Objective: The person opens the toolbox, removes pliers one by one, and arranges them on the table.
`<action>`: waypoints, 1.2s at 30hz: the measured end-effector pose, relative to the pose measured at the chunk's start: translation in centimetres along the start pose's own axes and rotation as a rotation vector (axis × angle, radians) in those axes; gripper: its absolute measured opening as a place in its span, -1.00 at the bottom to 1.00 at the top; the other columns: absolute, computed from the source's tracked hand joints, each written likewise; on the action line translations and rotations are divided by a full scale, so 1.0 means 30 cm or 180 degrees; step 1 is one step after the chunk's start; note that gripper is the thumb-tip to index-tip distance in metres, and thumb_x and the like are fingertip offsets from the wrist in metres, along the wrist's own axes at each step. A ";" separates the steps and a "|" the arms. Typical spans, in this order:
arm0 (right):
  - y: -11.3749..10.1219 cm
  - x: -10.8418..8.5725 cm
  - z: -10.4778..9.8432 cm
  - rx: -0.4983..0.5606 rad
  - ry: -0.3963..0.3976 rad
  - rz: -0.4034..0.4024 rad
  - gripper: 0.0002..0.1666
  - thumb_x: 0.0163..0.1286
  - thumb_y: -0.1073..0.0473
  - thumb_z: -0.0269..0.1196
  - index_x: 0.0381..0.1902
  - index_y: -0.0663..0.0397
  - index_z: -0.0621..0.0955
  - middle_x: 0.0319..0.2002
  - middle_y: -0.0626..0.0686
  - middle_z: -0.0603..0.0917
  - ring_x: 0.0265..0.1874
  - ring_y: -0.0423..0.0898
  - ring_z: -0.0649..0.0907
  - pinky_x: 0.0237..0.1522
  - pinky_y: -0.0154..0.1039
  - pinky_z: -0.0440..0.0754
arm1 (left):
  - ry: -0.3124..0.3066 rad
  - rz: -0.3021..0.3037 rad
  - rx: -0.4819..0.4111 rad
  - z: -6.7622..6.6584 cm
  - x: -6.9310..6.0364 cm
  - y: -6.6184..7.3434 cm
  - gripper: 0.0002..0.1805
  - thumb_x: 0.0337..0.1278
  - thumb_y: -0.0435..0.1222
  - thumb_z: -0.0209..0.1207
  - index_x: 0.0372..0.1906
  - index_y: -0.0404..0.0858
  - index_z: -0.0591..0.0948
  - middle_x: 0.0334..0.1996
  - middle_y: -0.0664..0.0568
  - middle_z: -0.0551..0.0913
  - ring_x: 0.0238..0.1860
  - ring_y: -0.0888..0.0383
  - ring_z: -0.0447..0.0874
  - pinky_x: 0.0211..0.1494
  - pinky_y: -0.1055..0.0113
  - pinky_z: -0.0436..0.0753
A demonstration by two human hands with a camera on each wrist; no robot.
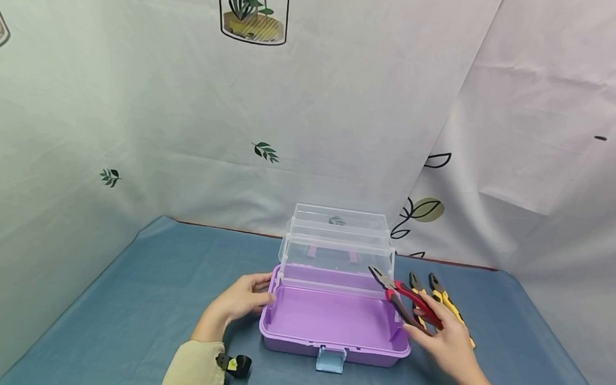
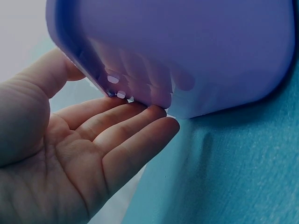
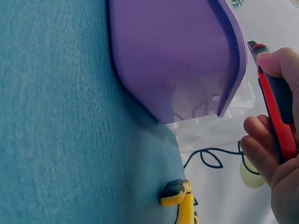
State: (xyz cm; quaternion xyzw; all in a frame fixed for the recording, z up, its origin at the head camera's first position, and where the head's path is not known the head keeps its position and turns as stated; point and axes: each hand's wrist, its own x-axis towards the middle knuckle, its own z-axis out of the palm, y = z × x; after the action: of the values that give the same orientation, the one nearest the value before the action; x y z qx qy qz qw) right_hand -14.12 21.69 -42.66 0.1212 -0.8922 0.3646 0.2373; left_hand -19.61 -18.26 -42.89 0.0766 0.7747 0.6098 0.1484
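A purple toolbox (image 1: pixel 331 319) sits on the table with its clear lid (image 1: pixel 339 233) raised at the back and its pale blue latch (image 1: pixel 331 360) hanging down in front. My left hand (image 1: pixel 244 298) holds the box's left side, thumb over the rim; in the left wrist view the fingers (image 2: pixel 135 147) lie against the outer wall. My right hand (image 1: pixel 449 344) grips red-and-black pliers (image 1: pixel 399 289) by the spread handles, their nose tilted up over the box's right side. In the right wrist view, only the handles (image 3: pixel 275 109) show clearly.
Two yellow-and-black pliers (image 1: pixel 449 302) lie on the blue tablecloth (image 1: pixel 171 302) right of the box, one partly behind my right hand. A white printed curtain (image 1: pixel 318 127) hangs behind the table. A small black device (image 1: pixel 234 365) is at my left sleeve.
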 end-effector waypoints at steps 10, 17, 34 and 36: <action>0.004 -0.007 -0.014 -0.0257 -0.0030 0.0298 -0.17 -0.08 0.08 0.52 0.20 0.12 0.51 -0.28 0.04 0.74 -0.28 -0.38 0.61 -0.31 -0.59 0.58 | 0.0001 0.0005 0.0035 0.001 -0.008 0.004 -0.30 0.10 -0.39 0.17 0.37 -0.44 0.25 0.32 -0.34 0.32 0.21 -0.16 0.49 0.04 0.11 0.65; 0.009 -0.005 -0.020 -0.0318 0.0069 0.0261 -0.18 -0.10 0.10 0.54 0.17 0.13 0.53 -0.18 0.14 0.70 -0.24 -0.24 0.62 -0.28 -0.82 0.40 | -0.0014 0.0045 0.0019 -0.001 -0.008 0.002 -0.31 0.10 -0.40 0.17 0.36 -0.45 0.24 0.32 -0.35 0.32 0.21 -0.17 0.48 0.05 0.10 0.65; 0.024 -0.008 -0.043 -0.0538 0.0123 0.0418 -0.17 -0.07 0.08 0.52 0.21 0.12 0.51 -0.06 0.24 0.63 -0.27 -0.04 0.58 -0.41 -0.36 0.60 | 0.0025 0.0010 0.0060 0.001 -0.004 -0.001 -0.31 0.09 -0.39 0.17 0.36 -0.42 0.27 0.32 -0.33 0.33 0.21 -0.16 0.50 0.05 0.11 0.65; 0.029 -0.008 -0.044 -0.0553 0.0161 0.0399 -0.17 -0.08 0.09 0.52 0.20 0.10 0.52 -0.11 0.20 0.65 -0.32 -0.15 0.55 -0.43 -0.39 0.57 | 0.0038 0.0006 0.0058 0.001 -0.002 -0.002 -0.32 0.09 -0.39 0.18 0.36 -0.42 0.28 0.31 -0.33 0.34 0.20 -0.15 0.50 0.04 0.11 0.65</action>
State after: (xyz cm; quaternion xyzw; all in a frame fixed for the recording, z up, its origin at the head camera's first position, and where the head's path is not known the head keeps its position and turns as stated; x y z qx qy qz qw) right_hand -13.81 23.25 -42.47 0.0350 -0.9200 0.3030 0.2462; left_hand -19.52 -18.25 -42.95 0.0751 0.7811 0.6033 0.1425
